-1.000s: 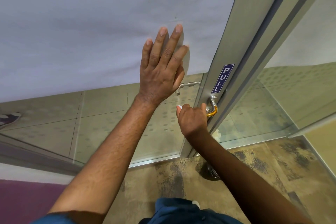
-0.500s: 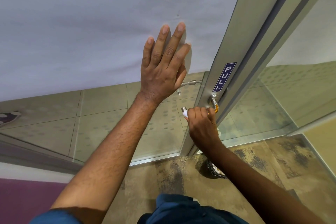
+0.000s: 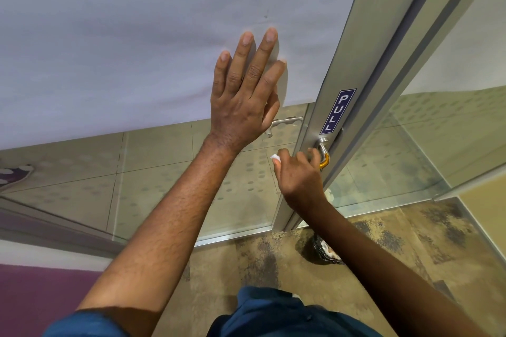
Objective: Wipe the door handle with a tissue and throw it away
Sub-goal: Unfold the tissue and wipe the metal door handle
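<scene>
The door handle [image 3: 324, 154] is a curved metal lever with a golden sheen, fixed to the aluminium door frame [image 3: 353, 68] just below a blue PULL sticker [image 3: 338, 111]. My right hand [image 3: 299, 175] is closed around the lever with a white tissue [image 3: 275, 157] in it; only a small corner of the tissue shows by the fingers. My left hand [image 3: 246, 93] lies flat and spread against the frosted glass door panel [image 3: 137, 35], up and left of the handle.
A black-lined waste bin [image 3: 324, 253] sits on the mottled floor by the foot of the door frame, partly behind my right forearm. A second handle [image 3: 284, 124] shows through the glass. A glass side panel [image 3: 438, 131] stands to the right.
My right hand slid back left along the lever, uncovering more of its golden bend. The tissue corner still shows at the fingers. My left hand stayed pressed on the glass.
</scene>
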